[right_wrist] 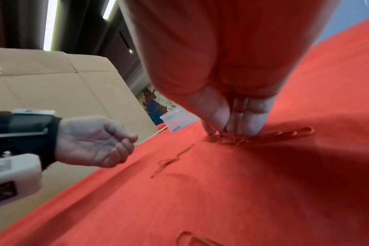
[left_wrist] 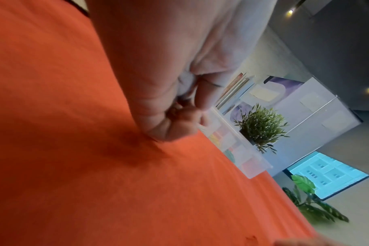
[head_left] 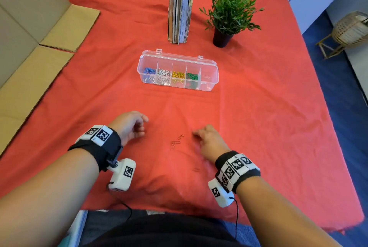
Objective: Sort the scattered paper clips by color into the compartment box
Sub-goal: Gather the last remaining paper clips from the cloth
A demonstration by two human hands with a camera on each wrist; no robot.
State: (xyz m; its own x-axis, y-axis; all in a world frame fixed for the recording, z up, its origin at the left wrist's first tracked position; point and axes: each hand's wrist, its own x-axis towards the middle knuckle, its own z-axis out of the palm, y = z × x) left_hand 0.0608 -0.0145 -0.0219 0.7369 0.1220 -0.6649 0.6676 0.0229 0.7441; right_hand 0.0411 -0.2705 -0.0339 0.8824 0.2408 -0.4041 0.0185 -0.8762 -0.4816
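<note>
The clear compartment box (head_left: 209,84) stands mid-table, with blue, white, yellow and green clips in separate compartments; its rightmost compartment looks empty. Red paper clips (head_left: 180,137) lie on the red cloth between my hands, hard to tell from the fabric, and one more (head_left: 196,169) lies nearer me. My right hand (head_left: 207,139) points its fingertips (right_wrist: 253,119) down and pinches a bunch of red clips (right_wrist: 263,137) on the cloth. Two or three loose clips (right_wrist: 166,164) lie just left of it. My left hand (right_wrist: 95,141) hovers palm-in with loosely curled fingers and holds nothing.
Upright books (head_left: 180,6) and a potted plant (head_left: 229,14) stand behind the box. Flattened cardboard (head_left: 39,47) covers the table's left side. The right table edge drops to a blue floor, where a wicker stool (head_left: 348,31) stands.
</note>
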